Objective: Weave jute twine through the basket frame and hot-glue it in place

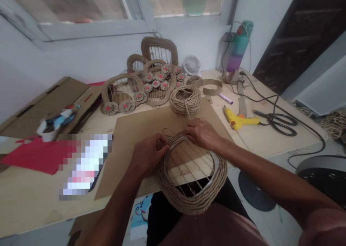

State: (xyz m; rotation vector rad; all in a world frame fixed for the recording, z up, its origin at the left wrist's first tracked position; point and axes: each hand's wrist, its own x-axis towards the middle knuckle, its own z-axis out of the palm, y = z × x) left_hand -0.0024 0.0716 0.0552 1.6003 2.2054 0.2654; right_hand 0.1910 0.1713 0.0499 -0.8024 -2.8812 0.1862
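Observation:
A rounded frame (193,207) wrapped in rows of twisted brown cord leans over the table's front edge, thin strings strung across its opening. White material shows along its inner rim. My left hand (150,154) is closed on the far left of the rim, its thumb pressing there. At the far side, my right hand (204,133) pinches the brown cord against the rim, fingers bent. That cord runs up to a coil of brown cord (185,100) just beyond my hands. A sheet of brown cardboard (129,130) lies beneath. The fingertips are partly hidden.
Finished-looking cord frames with paper flowers (159,76) stand at the back beside a small white fan (192,65). On the right lie a yellow glue gun (239,119), black scissors (281,123) and cables. A blurred phone (86,166) and red sheet (40,156) are left.

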